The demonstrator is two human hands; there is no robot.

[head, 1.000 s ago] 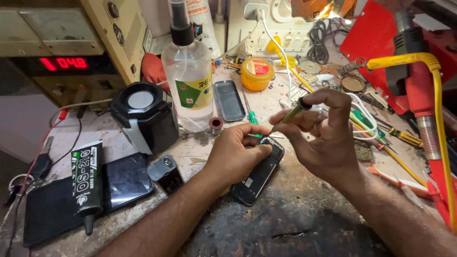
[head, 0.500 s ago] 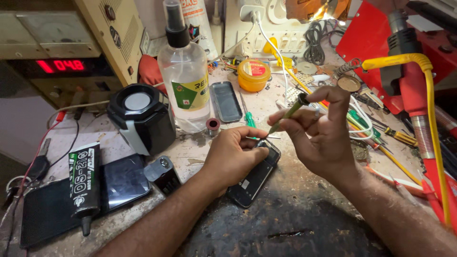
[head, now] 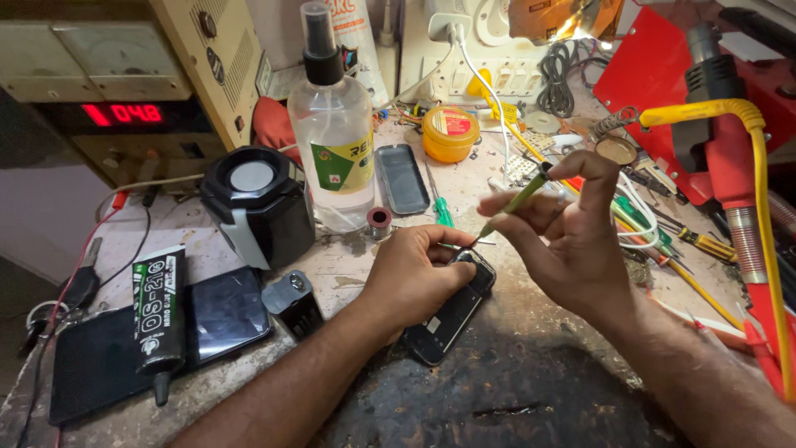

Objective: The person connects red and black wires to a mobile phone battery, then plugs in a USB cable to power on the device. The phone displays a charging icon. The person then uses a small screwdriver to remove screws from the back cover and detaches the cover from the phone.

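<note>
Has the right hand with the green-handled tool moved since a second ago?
Yes. The right hand has lifted the green-handled tool slightly, up toward the yellow tin; its tip stays near the phone's top end.

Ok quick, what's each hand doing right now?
Left hand: closed over the small black phone, pressing it down on the workbench.
Right hand: closed, pinching a thin green-handled tool, tip down at the phone.

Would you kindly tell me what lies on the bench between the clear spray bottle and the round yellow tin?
In the head view, a dark oblong tray lies flat between the spray bottle and the yellow tin, touching neither.
</note>
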